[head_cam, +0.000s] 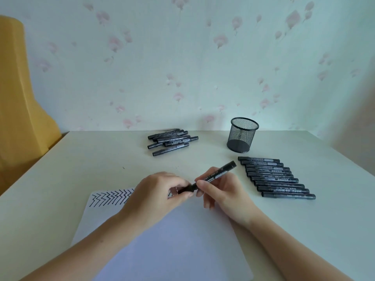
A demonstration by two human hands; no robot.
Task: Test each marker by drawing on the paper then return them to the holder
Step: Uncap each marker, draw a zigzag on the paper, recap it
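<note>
Markers in right row: 10
Markers in far pile: about 7
Marker held: 1
Mesh holder: 1
Paper sheet: 1

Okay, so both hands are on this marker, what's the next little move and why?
Probably pull the cap off: the left hand pinches the marker's near end while the right hand holds the barrel, just above the paper with its zigzags.

Black wire-mesh holder, matt plastic markers, smooth white paper.
</note>
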